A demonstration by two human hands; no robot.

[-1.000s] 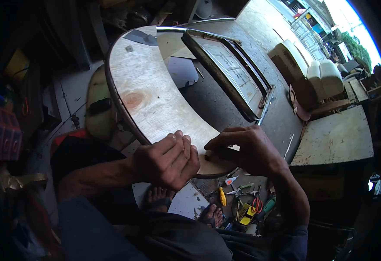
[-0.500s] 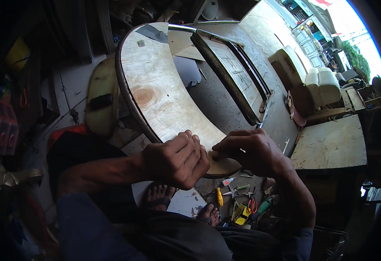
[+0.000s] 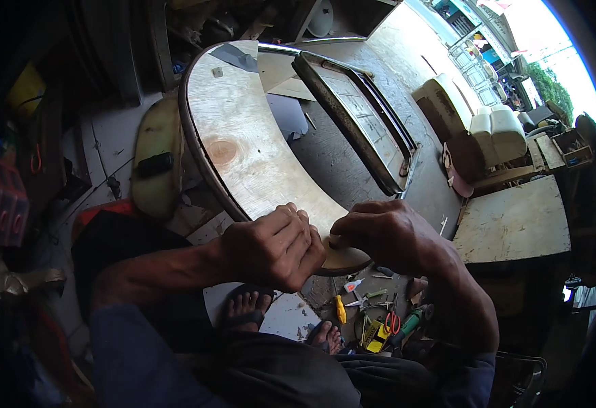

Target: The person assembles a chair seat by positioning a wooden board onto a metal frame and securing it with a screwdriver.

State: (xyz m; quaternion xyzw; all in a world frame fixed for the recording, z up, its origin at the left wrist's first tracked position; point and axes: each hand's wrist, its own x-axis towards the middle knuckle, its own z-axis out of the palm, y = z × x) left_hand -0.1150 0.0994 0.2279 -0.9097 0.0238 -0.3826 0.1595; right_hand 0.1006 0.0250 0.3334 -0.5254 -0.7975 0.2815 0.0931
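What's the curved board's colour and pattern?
The curved board is pale tan, with wood grain and a brown knot, clearest in the head view.

The hands (image 3: 274,248) hide part of the curved wooden panel (image 3: 247,146) near its lower end.

sleeves (image 3: 141,360): navy | left hand (image 3: 274,248), right hand (image 3: 393,232): bare | trousers (image 3: 277,367): black | sandals (image 3: 249,317): dark

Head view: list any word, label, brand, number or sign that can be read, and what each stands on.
No text reads clearly.
Yellow-and-black item among the floor tools: dark marks, too small to read.
Signboard at upper right: too small and blurred.
Curved plywood panel: no lettering seen.
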